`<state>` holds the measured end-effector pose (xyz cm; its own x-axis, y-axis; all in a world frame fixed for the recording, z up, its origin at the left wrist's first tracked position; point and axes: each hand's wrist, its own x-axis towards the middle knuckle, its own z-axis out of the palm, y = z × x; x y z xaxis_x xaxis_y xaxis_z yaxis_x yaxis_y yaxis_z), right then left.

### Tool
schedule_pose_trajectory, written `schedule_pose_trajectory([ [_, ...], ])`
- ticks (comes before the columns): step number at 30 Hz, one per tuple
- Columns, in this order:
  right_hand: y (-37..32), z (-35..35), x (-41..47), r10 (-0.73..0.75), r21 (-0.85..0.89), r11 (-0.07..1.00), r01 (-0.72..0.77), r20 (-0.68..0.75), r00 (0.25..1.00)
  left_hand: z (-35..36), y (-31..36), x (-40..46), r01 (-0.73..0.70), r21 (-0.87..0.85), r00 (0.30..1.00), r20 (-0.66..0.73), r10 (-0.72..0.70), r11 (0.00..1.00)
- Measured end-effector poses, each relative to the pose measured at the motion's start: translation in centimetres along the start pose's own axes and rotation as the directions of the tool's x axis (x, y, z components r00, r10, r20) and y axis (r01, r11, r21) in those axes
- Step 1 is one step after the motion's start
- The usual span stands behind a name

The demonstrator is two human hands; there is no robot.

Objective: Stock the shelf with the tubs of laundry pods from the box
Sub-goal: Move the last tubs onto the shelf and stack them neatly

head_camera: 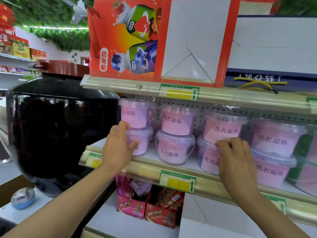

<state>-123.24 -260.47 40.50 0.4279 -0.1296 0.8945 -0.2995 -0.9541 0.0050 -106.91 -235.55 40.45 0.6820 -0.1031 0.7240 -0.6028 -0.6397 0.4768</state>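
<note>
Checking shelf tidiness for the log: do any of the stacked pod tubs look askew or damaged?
Nothing damaged or spilled. The tubs stand two high; the upper tub above the right hand sits slightly off-centre on its lower tub. The left hand holds the leftmost lower tub.

Tubs [175, 146]: clear glossy plastic, matt pink paper labels.
Shelf [171, 169]: smooth cream-painted metal edge, perforated back panel.
Jar [56, 127]: black, high-gloss glaze.
Gift cartons [123, 40]: glossy printed cardboard.
Price tags [178, 181]: green-and-yellow paper.
</note>
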Motion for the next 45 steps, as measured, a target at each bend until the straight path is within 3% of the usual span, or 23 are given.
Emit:
schedule_pose_trajectory([
  [4,-1.1,-1.1,-0.1,0.016,0.035,0.999,-0.017,0.026,1.0,-0.3,0.3,0.0,0.018,-0.013,1.0,0.017,-0.018,1.0],
  [7,-2.8,-2.3,0.3,0.002,0.225,0.974,-0.017,0.064,0.998,-0.6,1.3,-0.8,-0.041,0.052,0.994,-0.104,0.046,0.998],
  [9,-4.3,-3.0,1.1,0.008,0.39,0.918,-0.069,0.157,0.988,-1.0,2.8,-1.2,-0.182,-0.012,0.971,-0.16,0.177,0.983],
  [11,-5.5,-2.9,1.8,0.039,0.512,0.838,-0.188,0.289,0.957,-1.1,4.6,-1.4,-0.24,-0.174,0.971,-0.067,0.231,0.955],
  [14,-6.2,-2.1,2.7,0.094,0.539,0.767,-0.349,0.444,0.891,-0.7,6.8,-1.1,-0.145,-0.375,0.969,0.132,0.207,0.916],
  [18,-6.3,-1.5,3.8,0.077,0.568,0.7,-0.432,0.541,0.838,0.2,8.3,0.2,0.139,-0.533,0.926,0.37,0.082,0.834],
  [20,-6.2,-1.1,4.2,0.071,0.576,0.668,-0.47,0.58,0.812,0.7,8.6,0.7,0.228,-0.564,0.904,0.426,0.043,0.794],
  [23,-6.1,-0.6,4.5,0.075,0.579,0.653,-0.488,0.592,0.802,1.0,9.0,0.6,0.243,-0.586,0.904,0.426,0.039,0.773],
  [27,-6.3,-0.7,4.7,0.074,0.59,0.636,-0.498,0.596,0.8,0.7,9.1,0.2,0.242,-0.587,0.914,0.404,0.021,0.772],
  [32,-6.6,-0.9,4.6,0.077,0.576,0.656,-0.489,0.593,0.801,0.6,8.3,-0.3,0.14,-0.508,0.935,0.351,0.056,0.85],
  [38,-7.1,-1.7,3.3,0.012,0.46,0.826,-0.325,0.564,0.826,0.9,7.3,-1.1,-0.032,-0.257,0.904,0.404,0.138,0.966],
  [45,-7.3,-1.9,2.9,0.003,0.441,0.845,-0.302,0.56,0.828,0.8,7.2,-1.1,-0.056,-0.243,0.904,0.4,0.152,0.969],
])
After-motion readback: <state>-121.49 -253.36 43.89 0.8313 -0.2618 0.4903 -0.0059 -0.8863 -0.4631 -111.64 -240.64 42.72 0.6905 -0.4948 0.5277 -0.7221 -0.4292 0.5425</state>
